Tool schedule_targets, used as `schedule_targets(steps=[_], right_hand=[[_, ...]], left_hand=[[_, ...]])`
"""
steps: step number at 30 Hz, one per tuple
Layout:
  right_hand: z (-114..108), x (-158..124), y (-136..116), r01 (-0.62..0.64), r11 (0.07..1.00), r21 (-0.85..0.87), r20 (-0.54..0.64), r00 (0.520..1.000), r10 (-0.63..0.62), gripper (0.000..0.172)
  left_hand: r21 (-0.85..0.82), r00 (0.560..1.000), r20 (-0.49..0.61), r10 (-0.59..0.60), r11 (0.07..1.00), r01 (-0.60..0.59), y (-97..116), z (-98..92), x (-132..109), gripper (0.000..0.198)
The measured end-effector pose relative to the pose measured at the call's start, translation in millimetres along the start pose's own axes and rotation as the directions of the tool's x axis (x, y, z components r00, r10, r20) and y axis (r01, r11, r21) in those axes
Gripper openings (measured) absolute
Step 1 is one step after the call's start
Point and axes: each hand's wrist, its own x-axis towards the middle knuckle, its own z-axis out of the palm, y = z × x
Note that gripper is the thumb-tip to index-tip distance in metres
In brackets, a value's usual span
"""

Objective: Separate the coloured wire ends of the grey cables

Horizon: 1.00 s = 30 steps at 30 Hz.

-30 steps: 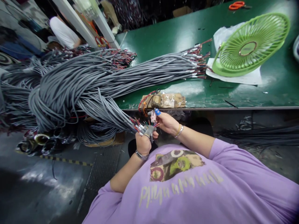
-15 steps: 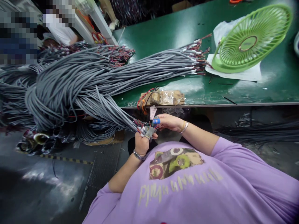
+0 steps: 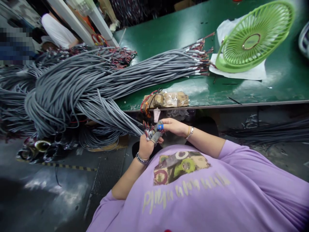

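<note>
Near the front edge of the green table, my left hand (image 3: 147,145) is closed round the end of a bundle of grey cables (image 3: 125,120), its thumb covered in grey. Red and dark wire ends (image 3: 146,127) stick out above its fingers. My right hand (image 3: 170,126) is closed at those wire ends, a blue band on one covered finger; its fingertips touch the bundle beside my left thumb, and the wires between them are too small to tell apart. Just above the hands, a pale pink piece (image 3: 156,114) hangs by a wooden block (image 3: 175,99) with wires.
A large heap of grey cables (image 3: 60,87) covers the left of the green table (image 3: 159,38). A green fan (image 3: 253,42) stands on white paper at the right. Rolls (image 3: 43,146) lie below the heap. A person's white sleeve (image 3: 56,29) shows at the upper left.
My right hand has shifted slightly left, closer to my left thumb, its fingertips now against the wire ends. The view has moved a little.
</note>
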Motion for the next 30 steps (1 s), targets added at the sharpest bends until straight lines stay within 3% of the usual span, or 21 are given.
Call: schedule_targets(steps=[7,11,14,18,21,24,30], right_hand=[[6,-2,3,0.079,0.996,0.033,0.043,0.996,-0.081,0.030],[2,-2,1,0.082,0.995,-0.047,0.068,0.995,-0.079,0.032],[-7,-4,-1,0.027,0.995,-0.099,-0.010,1.000,-0.028,0.037],[-10,-10,3,-0.113,0.989,-0.092,-0.085,0.991,0.105,0.045],[-1,-11,10,-0.091,0.995,-0.028,-0.137,0.987,0.086,0.047],[7,-9,17,0.003,1.000,0.022,-0.190,0.982,0.001,0.049],[10,-7,21,0.051,0.999,-0.019,-0.113,0.992,-0.053,0.046]], left_hand=[[-0.009,0.997,0.040,-0.068,0.998,0.068,5,0.2,3,0.025],[0.033,0.982,0.102,-0.157,0.987,0.155,9,-1.9,6,0.023],[-0.016,0.984,0.049,-0.172,0.985,0.173,6,-1.3,7,0.027],[-0.136,0.992,-0.050,-0.115,0.985,0.108,-3,2.1,7,0.031],[-0.158,0.993,-0.058,-0.101,0.983,0.090,-6,3.2,8,0.031],[-0.170,0.993,-0.004,-0.115,0.979,0.113,-4,-1.1,10,0.031],[-0.093,0.961,0.200,-0.190,0.973,0.212,1,-16.7,11,0.028]])
